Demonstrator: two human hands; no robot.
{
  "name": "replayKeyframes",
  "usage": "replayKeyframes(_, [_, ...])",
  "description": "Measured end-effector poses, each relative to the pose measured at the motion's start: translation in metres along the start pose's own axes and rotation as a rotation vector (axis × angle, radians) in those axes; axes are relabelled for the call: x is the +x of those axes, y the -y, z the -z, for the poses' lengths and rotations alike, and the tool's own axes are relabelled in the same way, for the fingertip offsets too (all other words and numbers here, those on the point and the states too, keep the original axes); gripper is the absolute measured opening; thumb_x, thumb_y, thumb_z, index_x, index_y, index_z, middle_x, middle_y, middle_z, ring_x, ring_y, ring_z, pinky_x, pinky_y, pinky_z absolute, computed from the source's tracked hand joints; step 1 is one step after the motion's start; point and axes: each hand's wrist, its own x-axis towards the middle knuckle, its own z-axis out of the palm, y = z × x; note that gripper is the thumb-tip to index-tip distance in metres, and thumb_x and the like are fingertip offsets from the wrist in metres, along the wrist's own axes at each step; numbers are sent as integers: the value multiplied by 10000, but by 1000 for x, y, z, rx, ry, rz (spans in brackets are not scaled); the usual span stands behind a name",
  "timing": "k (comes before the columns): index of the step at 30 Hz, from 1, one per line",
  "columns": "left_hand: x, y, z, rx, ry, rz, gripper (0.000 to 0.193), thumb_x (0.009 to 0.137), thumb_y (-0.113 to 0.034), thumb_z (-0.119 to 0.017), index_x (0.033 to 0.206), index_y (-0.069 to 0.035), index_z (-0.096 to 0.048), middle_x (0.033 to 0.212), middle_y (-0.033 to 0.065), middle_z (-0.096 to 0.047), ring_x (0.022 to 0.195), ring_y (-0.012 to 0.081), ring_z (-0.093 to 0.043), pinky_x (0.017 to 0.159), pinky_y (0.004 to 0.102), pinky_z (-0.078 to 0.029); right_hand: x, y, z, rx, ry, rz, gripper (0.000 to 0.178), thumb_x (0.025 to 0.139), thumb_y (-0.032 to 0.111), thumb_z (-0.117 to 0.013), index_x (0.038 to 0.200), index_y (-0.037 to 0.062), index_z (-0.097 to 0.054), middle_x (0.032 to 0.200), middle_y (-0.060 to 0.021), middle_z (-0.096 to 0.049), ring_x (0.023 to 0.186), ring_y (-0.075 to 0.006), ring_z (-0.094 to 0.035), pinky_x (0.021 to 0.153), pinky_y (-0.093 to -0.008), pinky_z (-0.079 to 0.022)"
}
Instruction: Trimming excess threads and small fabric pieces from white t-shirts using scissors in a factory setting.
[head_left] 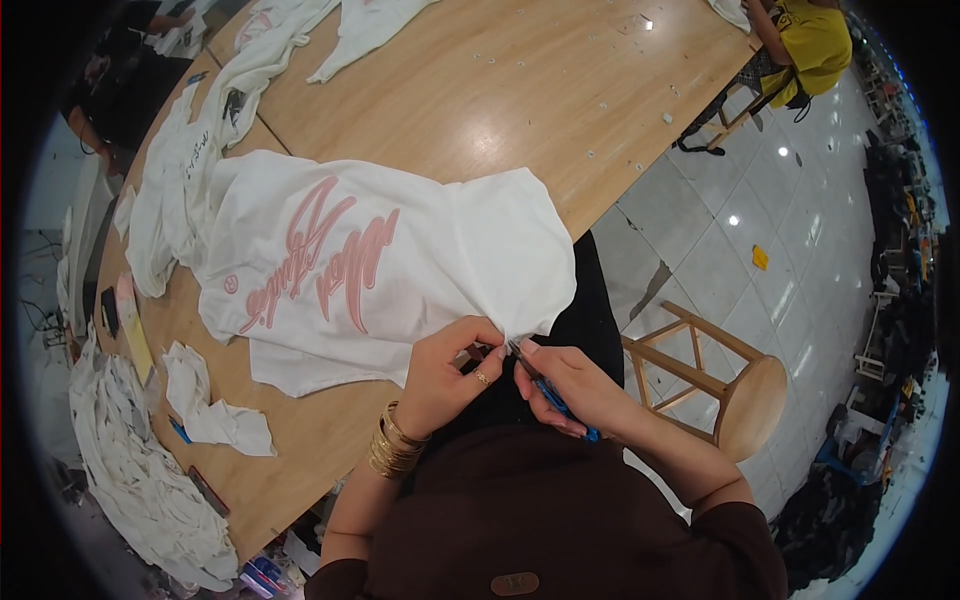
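A white T-shirt (430, 260) with pink lettering lies spread over the near part of the table, its sleeve end hanging at the edge in front of me. My left hand (445, 365) pinches the fabric at the sleeve's hem. Close against it, my right hand (580, 385) grips small blue-handled thread snips (549, 393). Their metal tips point at the hem beside my left fingertips. Whether the blades touch a thread is too small to tell.
White garments are heaped on the left of the wooden table (520, 90), beside a loose white cloth piece (225, 425). A wooden stool (755, 410) stands at my right. One person in a yellow top (812, 50) sits far right; another in dark clothes (120, 75) is far left.
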Motion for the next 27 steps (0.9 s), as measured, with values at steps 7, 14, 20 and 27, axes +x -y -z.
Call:
replayKeyframes(7, [-2,-1,0,58,2,-10,88,767,-29,-613,835,13,-577,780,42,-594,660,105,-542,640,228,-448,1,-2,1,-55,-15,20,499,980,418,-272,737,24,-458,438,-30,-411,292,-88,-307,299,-220,-257])
replayKeyframes(14, [-2,-2,1,85,13,-20,87,769,-25,-603,826,5,-544,765,39,-560,656,112,-522,637,233,-438,3,1,1,-89,-21,10,494,980,410,-275,732,23,-459,438,-33,-408,294,-91,-309,299,-226,-255])
replayKeyframes(20, [-3,3,3,120,42,-50,122,774,-22,-593,877,-21,-527,782,56,-534,682,141,-543,606,252,-454,3,3,3,-44,15,-39,481,979,395,-282,728,24,-457,430,-34,-404,288,-96,-310,295,-229,-257])
replayKeyframes(27, [-2,2,5,79,65,-22,109,785,-27,-586,873,-16,-523,789,51,-528,682,134,-533,617,246,-453,6,-2,1,-26,18,3,487,981,400,-271,733,23,-453,430,-33,-401,287,-93,-309,300,-228,-262])
